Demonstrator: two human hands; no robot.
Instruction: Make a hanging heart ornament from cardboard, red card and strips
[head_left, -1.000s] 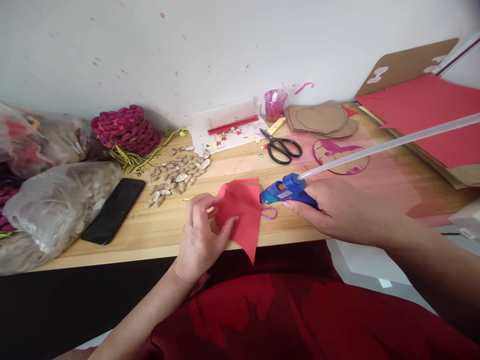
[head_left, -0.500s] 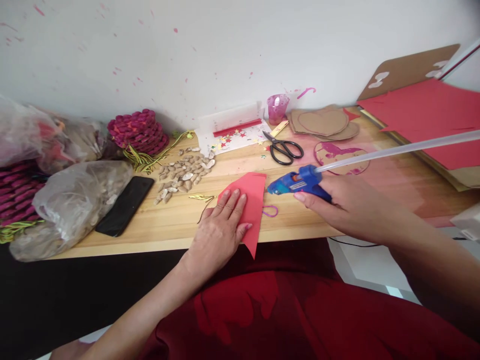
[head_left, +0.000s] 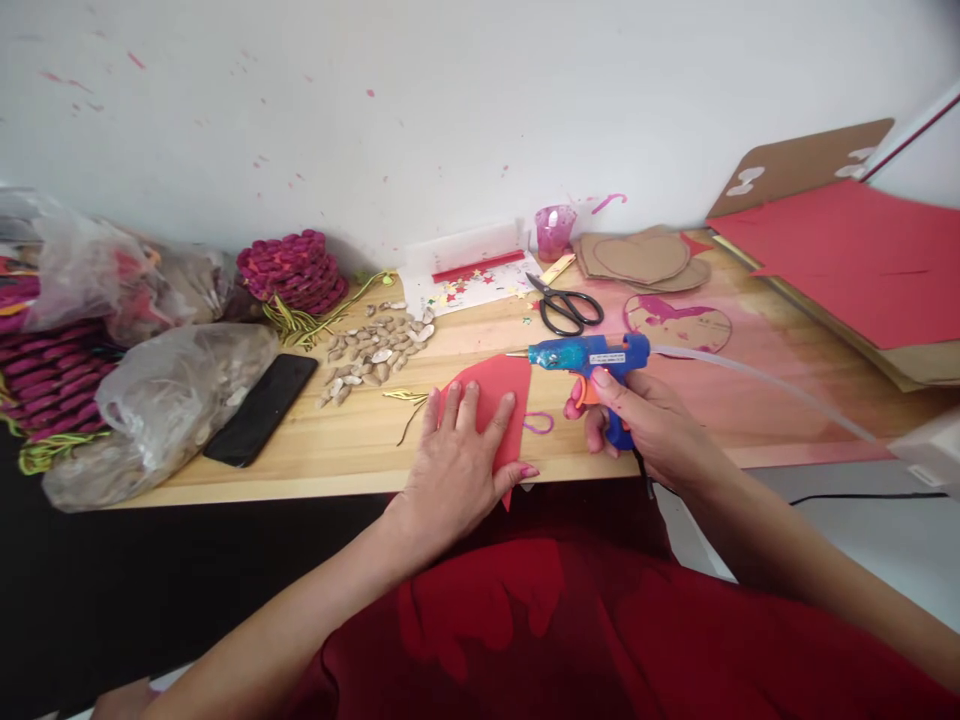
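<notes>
My left hand (head_left: 459,445) lies with fingers spread over a piece of red paper (head_left: 491,385), which sits at the table's front with one pointed corner past the edge. In my right hand (head_left: 637,415) is a blue hot glue gun (head_left: 589,352), its orange trigger under my fingers. The nozzle points left, at the top right corner of the paper; whether it touches cannot be told. A long clear glue stick (head_left: 765,375) trails from the gun's back. Beside the paper's right edge lies a purple loop of cord (head_left: 538,423). Yellow threads (head_left: 405,397) stick out at its left.
Black scissors (head_left: 566,308), a cardboard heart (head_left: 679,325) and a pink-stained cup (head_left: 555,232) are behind the gun. Shells (head_left: 375,350), a black phone (head_left: 260,410) and a plastic bag (head_left: 187,400) lie left. Red sheets (head_left: 862,260) are stacked right.
The glue gun has turned more upright, its nozzle now up at the paper's top corner. The glue stick has swung down from its raised slant. My left thumb and fingers have spread wider.
</notes>
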